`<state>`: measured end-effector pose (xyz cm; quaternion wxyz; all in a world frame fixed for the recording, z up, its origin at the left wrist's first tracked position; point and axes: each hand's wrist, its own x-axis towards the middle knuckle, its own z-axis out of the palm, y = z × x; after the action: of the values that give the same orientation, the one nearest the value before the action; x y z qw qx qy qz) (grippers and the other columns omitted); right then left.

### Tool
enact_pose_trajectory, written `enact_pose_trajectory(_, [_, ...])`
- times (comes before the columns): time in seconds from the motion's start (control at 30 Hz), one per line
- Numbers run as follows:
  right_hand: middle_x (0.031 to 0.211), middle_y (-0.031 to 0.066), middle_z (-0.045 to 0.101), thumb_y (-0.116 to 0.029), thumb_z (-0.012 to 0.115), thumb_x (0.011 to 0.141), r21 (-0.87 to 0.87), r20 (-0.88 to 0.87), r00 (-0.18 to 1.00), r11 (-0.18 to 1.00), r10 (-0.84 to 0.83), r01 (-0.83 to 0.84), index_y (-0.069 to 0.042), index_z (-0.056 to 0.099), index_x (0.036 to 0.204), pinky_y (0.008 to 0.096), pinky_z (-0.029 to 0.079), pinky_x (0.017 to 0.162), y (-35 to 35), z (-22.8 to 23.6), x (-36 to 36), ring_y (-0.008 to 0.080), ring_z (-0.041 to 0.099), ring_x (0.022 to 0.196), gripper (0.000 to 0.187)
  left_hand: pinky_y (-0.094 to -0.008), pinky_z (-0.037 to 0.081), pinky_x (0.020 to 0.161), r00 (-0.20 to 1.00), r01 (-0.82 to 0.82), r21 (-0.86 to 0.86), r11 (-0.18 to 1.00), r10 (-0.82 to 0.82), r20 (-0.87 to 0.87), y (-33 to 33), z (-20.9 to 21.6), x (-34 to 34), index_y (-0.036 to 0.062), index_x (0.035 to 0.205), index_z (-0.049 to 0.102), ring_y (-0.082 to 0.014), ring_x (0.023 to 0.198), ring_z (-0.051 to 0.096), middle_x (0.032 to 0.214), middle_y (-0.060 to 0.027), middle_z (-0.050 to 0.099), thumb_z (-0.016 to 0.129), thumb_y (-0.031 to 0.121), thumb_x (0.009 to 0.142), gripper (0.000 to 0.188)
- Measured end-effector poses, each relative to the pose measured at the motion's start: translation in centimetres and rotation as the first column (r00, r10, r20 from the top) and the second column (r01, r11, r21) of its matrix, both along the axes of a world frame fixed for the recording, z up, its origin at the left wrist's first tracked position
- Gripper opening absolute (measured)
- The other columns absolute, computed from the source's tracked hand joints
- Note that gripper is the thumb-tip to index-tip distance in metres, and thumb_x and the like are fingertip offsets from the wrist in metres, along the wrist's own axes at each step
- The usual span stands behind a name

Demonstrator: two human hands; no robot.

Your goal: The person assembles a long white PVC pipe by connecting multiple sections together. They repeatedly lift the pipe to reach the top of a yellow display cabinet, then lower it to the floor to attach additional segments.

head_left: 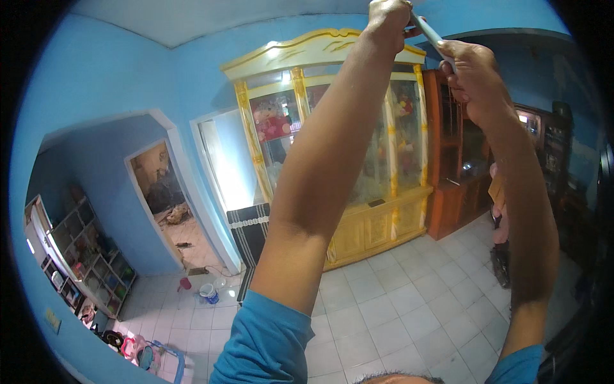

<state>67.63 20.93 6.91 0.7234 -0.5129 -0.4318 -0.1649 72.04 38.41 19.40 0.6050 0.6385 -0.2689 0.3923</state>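
Observation:
Both of my arms reach up toward the top edge of the head view. My right hand (pixel 472 73) is closed around the lower end of a pale grey, slim stick (pixel 430 32), its thumb lying along it. Higher up and to the left, my left hand (pixel 390 14) is closed at the stick's upper part, with some fingers showing behind it. The upper edge of the picture cuts off part of that hand, and the stick's far end is out of sight. What the stick belongs to cannot be made out.
Beyond my arms stands a yellow-and-cream glass display cabinet (pixel 377 224), with a brown wooden cabinet (pixel 441 211) beside it. A black chair (pixel 246 237) stands near a doorway. On the tiled floor (pixel 377 313) are a small bucket (pixel 208 294) and a pink-and-blue toy (pixel 150 355).

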Motion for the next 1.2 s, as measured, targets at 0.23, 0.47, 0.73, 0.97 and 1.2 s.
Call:
enact_pose_trajectory(0.23, [0.071, 0.0001, 0.052, -0.020, 0.060, 0.100, 0.055, 0.003, 1.000, 0.998, -0.003, 0.002, -0.003, 0.061, 0.088, 0.0231, 0.033, 0.043, 5.8, 2.6, 0.4, 0.0047, 0.040, 0.053, 0.021, -0.0376, 0.051, 0.061, 0.996, 0.083, -0.008, 0.997, -0.082, 0.033, 6.1, 1.8, 1.4, 0.0076, 0.096, 0.062, -0.0227, 0.079, 0.065, 0.083, -0.0077, 0.063, 0.062, 0.010, 0.095, 0.003])
enact_pose_trajectory(0.47, [0.072, 0.0007, 0.053, -0.020, 0.058, 0.100, 0.073, 0.002, 0.999, 0.996, -0.050, 0.050, -0.002, 0.060, 0.093, 0.0219, 0.035, 0.044, 2.2, 2.5, -1.1, 0.0044, 0.043, 0.054, 0.020, -0.0432, 0.058, 0.072, 0.965, 0.195, 0.087, 0.977, -0.207, 0.158, 2.8, 0.3, 0.0, 0.0074, 0.098, 0.067, -0.0252, 0.081, 0.069, 0.089, -0.0073, 0.065, 0.061, 0.015, 0.096, 0.009])
enact_pose_trajectory(0.73, [0.072, -0.0046, 0.054, -0.025, 0.060, 0.101, 0.120, -0.029, 0.996, 0.989, 0.085, -0.081, -0.001, 0.066, 0.113, 0.0156, 0.029, 0.041, -12.0, -4.1, -9.4, -0.0012, 0.040, 0.049, 0.028, -0.0393, 0.061, 0.075, 0.998, 0.048, 0.051, 0.998, -0.050, 0.033, -14.0, -5.1, -12.0, -0.0051, 0.106, 0.063, -0.0260, 0.084, 0.069, 0.096, -0.0145, 0.064, 0.058, 0.009, 0.096, 0.018])
enact_pose_trajectory(0.97, [0.093, 0.0113, 0.068, -0.023, 0.065, 0.100, 0.084, 0.244, 0.856, 0.889, -0.456, 0.450, 0.005, 0.068, 0.125, 0.0269, 0.055, 0.071, -24.4, -7.4, -15.9, 0.0128, 0.064, 0.078, 0.038, -0.0339, 0.051, 0.068, 0.990, -0.078, 0.202, 0.976, 0.051, 0.132, -26.8, -8.4, -20.7, -0.0018, 0.107, 0.064, -0.0191, 0.076, 0.060, 0.088, -0.0095, 0.064, 0.059, 0.011, 0.095, 0.018])
enact_pose_trajectory(1.2, [0.080, 0.0017, 0.063, -0.022, 0.063, 0.101, 0.075, -0.064, 0.989, 0.988, -0.132, 0.137, 0.002, 0.068, 0.123, 0.0178, 0.046, 0.051, -26.0, -6.6, -19.9, 0.0020, 0.055, 0.062, 0.034, -0.0345, 0.050, 0.074, 0.980, -0.002, 0.156, 0.988, -0.029, 0.199, -28.2, -9.2, -22.7, -0.0007, 0.106, 0.061, -0.0167, 0.082, 0.058, 0.087, -0.0072, 0.060, 0.057, 0.012, 0.095, 0.018])
